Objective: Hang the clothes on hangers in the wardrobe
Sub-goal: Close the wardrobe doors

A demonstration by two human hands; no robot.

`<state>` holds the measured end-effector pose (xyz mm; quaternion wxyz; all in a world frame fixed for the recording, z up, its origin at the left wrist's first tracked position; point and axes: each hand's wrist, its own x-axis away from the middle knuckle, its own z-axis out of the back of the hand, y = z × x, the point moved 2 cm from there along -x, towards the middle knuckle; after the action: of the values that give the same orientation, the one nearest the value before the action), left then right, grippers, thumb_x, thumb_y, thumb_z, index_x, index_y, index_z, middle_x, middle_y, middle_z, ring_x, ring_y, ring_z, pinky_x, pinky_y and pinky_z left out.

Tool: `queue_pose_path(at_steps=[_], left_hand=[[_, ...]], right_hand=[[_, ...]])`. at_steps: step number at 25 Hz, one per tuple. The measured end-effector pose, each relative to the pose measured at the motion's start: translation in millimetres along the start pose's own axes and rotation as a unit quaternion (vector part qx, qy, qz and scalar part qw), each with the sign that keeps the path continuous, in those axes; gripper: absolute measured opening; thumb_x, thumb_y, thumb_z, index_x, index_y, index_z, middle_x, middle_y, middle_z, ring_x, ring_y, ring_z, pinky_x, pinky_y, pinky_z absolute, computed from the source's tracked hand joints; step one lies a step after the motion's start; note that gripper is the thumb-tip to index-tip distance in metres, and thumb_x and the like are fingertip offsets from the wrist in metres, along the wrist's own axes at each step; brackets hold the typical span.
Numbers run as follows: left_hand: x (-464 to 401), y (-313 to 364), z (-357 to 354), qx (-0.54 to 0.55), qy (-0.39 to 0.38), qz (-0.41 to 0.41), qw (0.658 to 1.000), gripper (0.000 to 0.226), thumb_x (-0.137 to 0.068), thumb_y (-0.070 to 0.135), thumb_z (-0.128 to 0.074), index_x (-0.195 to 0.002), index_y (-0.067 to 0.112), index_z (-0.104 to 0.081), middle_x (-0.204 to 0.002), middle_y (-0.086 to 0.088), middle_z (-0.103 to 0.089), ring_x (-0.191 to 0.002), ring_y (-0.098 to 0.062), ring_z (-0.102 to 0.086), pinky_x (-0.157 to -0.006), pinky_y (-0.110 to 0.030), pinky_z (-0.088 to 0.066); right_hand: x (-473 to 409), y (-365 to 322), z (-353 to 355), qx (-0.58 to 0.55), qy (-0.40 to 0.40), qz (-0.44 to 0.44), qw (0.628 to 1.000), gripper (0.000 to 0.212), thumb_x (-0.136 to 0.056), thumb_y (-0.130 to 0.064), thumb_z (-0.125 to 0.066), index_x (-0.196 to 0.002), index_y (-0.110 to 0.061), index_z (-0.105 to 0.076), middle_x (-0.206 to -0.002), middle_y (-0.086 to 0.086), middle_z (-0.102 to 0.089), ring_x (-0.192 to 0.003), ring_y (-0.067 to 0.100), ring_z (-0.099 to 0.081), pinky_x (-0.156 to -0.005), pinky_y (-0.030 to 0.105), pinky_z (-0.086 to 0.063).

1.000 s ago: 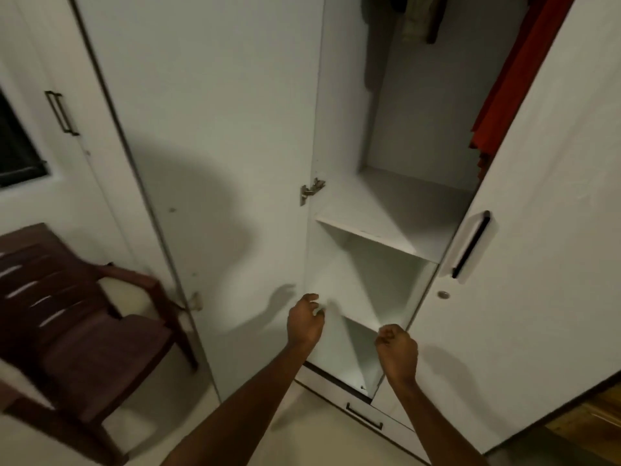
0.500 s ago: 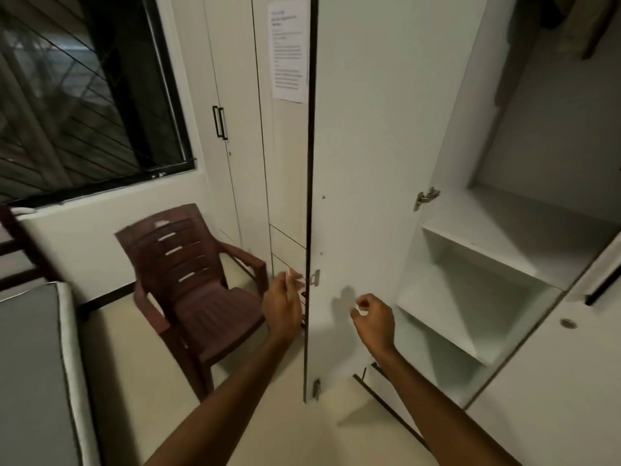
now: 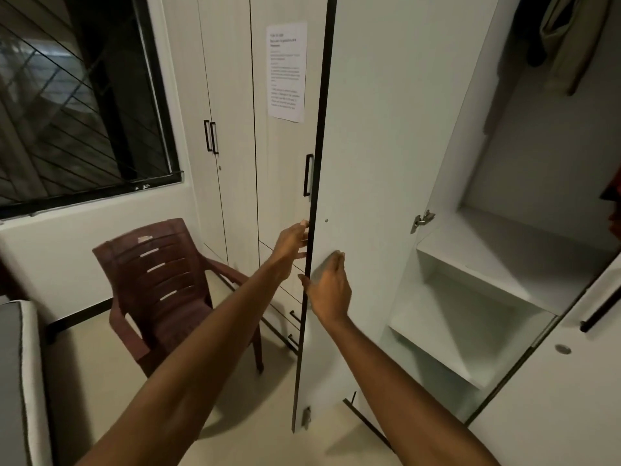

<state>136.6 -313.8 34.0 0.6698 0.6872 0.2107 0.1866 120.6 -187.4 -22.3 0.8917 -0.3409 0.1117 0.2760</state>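
Hands are now spread at the wardrobe door (image 3: 366, 163): the left hand (image 3: 291, 245) is reached round its dark edge, fingers extended, while the right hand (image 3: 327, 290) is laid open against its inner face, nothing gripped. Half a second ago both were loosely curled short of that door. Clothes (image 3: 564, 35) are seen hanging inside, upper right of the door; likely the door is being swung.

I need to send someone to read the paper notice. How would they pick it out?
Start at the dark window and move right along the white wardrobe fronts. The notice is taped high on the closed door beside the open door's black edge, above a black handle. It is the only printed sheet there.
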Motion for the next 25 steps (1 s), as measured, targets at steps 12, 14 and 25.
queue_pose_path(at_steps=[12,14,25], left_hand=[[18,-22,-11,0.026,-0.076,-0.034,0.996,0.036,-0.107,0.034,-0.048,-0.125,0.013,-0.071,-0.123,-0.004,-0.074,-0.117,-0.019,-0.069,-0.105,-0.041,-0.053],[34,-25,-24,0.029,-0.084,-0.042,0.995,0.038,-0.105,0.037,-0.052,-0.124,0.011,-0.072,-0.124,-0.003,-0.073,-0.118,-0.018,-0.068,-0.104,-0.040,-0.052],[118,-39,-159,0.083,-0.087,-0.089,0.989,0.029,-0.099,0.026,-0.066,-0.115,0.004,-0.076,-0.107,-0.010,-0.078,-0.106,-0.023,-0.074,-0.094,-0.033,-0.059]], right_hand=[[17,23,-11,0.044,0.019,0.003,0.999,0.091,-0.097,-0.038,-0.068,-0.158,0.007,-0.017,-0.163,0.028,-0.027,-0.142,0.039,-0.047,-0.096,0.035,-0.057],[34,36,1,0.018,0.024,0.001,1.000,0.085,-0.099,-0.039,-0.063,-0.158,0.005,-0.022,-0.163,0.025,-0.029,-0.144,0.037,-0.044,-0.101,0.034,-0.053],[123,142,109,-0.104,0.114,-0.005,0.988,0.065,-0.105,-0.054,-0.036,-0.156,-0.014,-0.040,-0.140,0.006,-0.064,-0.119,0.023,-0.067,-0.096,0.032,-0.055]])
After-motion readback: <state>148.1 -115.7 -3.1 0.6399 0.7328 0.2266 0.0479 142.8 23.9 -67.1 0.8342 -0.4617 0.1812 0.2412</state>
